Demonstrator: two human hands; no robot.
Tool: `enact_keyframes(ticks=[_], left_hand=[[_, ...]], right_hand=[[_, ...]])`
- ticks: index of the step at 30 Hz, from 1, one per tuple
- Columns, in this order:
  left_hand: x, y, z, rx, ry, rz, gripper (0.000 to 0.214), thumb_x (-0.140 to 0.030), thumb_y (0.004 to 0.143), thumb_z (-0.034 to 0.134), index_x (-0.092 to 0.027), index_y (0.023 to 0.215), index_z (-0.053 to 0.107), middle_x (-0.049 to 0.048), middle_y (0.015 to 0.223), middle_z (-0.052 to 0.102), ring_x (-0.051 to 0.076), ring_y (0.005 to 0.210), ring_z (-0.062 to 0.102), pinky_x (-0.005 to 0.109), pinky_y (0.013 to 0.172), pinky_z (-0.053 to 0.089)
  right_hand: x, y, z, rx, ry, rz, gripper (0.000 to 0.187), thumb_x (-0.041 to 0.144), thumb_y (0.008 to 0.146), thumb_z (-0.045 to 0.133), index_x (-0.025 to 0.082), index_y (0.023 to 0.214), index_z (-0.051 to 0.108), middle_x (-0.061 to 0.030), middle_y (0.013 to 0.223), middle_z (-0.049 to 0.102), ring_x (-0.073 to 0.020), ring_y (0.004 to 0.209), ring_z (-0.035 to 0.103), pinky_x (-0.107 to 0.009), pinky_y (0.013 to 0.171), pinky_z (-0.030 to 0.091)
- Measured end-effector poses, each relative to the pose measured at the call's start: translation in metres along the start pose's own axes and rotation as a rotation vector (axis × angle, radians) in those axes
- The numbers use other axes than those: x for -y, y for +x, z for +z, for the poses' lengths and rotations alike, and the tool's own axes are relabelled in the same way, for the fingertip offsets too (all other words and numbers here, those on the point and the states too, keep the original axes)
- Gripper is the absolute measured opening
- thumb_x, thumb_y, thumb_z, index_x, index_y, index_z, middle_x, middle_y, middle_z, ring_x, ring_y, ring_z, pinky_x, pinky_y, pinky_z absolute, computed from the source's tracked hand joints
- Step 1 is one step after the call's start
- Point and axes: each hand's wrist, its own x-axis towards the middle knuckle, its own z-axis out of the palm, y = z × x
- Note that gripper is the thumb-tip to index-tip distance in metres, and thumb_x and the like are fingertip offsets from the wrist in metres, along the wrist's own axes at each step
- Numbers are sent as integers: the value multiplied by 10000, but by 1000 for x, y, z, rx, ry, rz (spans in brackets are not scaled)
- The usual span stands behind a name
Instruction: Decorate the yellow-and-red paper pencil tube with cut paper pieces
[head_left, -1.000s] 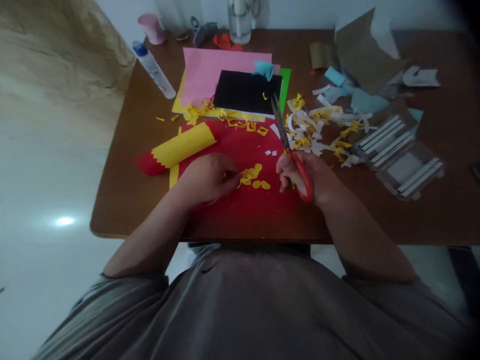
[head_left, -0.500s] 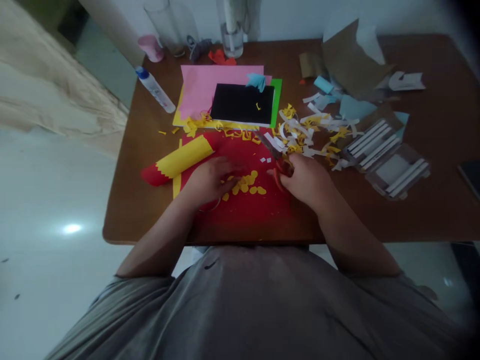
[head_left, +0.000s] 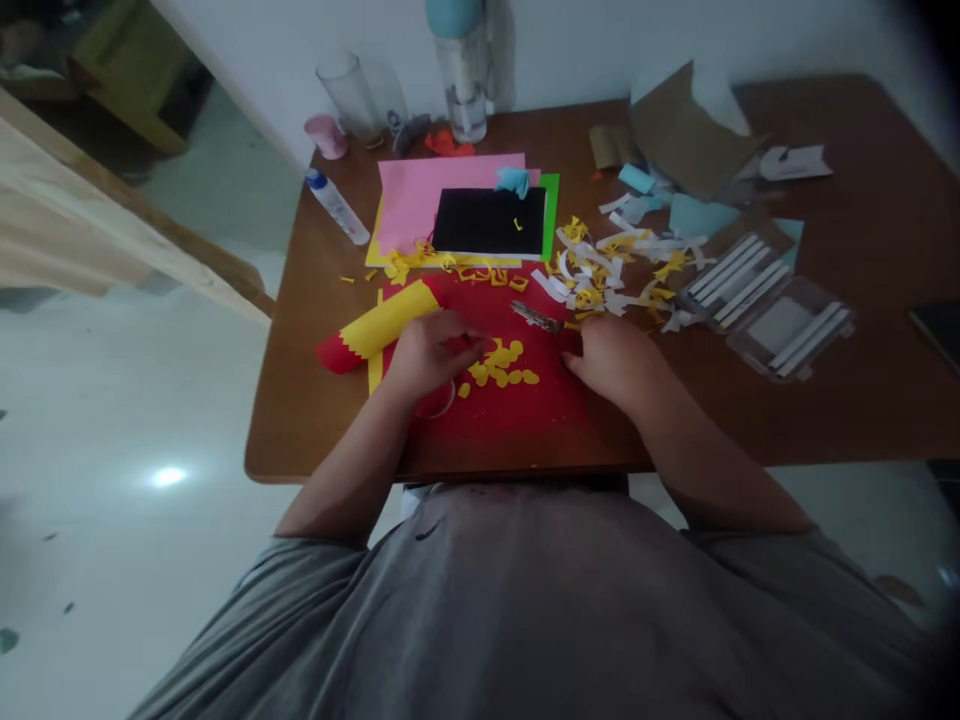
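Note:
My left hand (head_left: pixel 435 352) is closed in a pinch at the left edge of a pile of small yellow paper pieces (head_left: pixel 499 365). What its fingertips hold, if anything, is too small to make out. My right hand (head_left: pixel 619 358) is closed around the handle end of the scissors (head_left: pixel 536 317), whose blades point left over the red paper (head_left: pixel 517 412); the handles are mostly hidden. Under my left wrist lies a ring-shaped object (head_left: pixel 444 402). Left of that hand rests a red paper roll (head_left: pixel 337 353) with a zigzag-edged yellow band (head_left: pixel 386 320).
Behind the red paper lie pink paper (head_left: pixel 412 200), a black sheet (head_left: pixel 487 222) and green paper (head_left: pixel 551 190). White and yellow scraps (head_left: pixel 600 270) spread beside an open plastic case (head_left: pixel 780 330). At the back stand a glue bottle (head_left: pixel 337 207), pink cup (head_left: pixel 327 137) and glass (head_left: pixel 352 100).
The camera view has shifted. My right hand has turned, lowering the scissors' blades toward the paper and covering their red handles. My left fingers have drawn back into a pinch at the pile's edge.

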Motion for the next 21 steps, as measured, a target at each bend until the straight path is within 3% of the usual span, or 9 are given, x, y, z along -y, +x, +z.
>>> enact_keyframes(ticks=[7,12,15,17,19,21], left_hand=[[-3,14,5,-187,56,-166,141,-355,976,802,-214,986,807,77,981,868,225,848,758,374,796,572],[-5,51,4,-259,114,-196,93,-288,978,788,-197,994,802,96,990,867,220,838,735,352,791,549],[-9,77,1,-287,119,-178,145,-210,1004,732,-179,1095,841,126,1058,881,247,918,766,385,887,583],[-21,81,-9,-316,100,-153,243,-199,1024,714,-170,1227,844,145,1160,886,261,999,792,401,948,608],[-41,69,-29,-348,47,-114,308,-271,1087,677,-182,1349,812,132,1204,879,240,1001,804,380,920,635],[-68,46,-57,-405,-149,33,366,-447,1181,626,-232,1445,760,103,1313,859,213,1072,810,364,955,659]], right_hand=[[12,-4,-6,53,-43,-5,328,177,1088,658,72,1295,889,-330,1378,821,-411,1271,804,-431,1013,624],[18,-4,-10,77,-27,5,279,197,1050,746,86,1244,914,-324,1355,843,-412,1242,823,-424,972,627],[17,-6,-21,42,4,2,290,229,1015,831,63,1240,907,-336,1344,846,-435,1231,832,-436,955,630],[11,-17,-34,9,27,-20,270,260,1025,843,86,1220,910,-302,1324,862,-423,1223,837,-435,968,630],[2,-41,-51,-60,105,-73,239,329,1082,804,168,1219,916,-213,1312,887,-367,1208,840,-415,1000,631],[-7,-72,-68,-296,434,-171,297,411,1156,730,242,1347,882,-145,1381,882,-310,1249,827,-393,1072,629]])
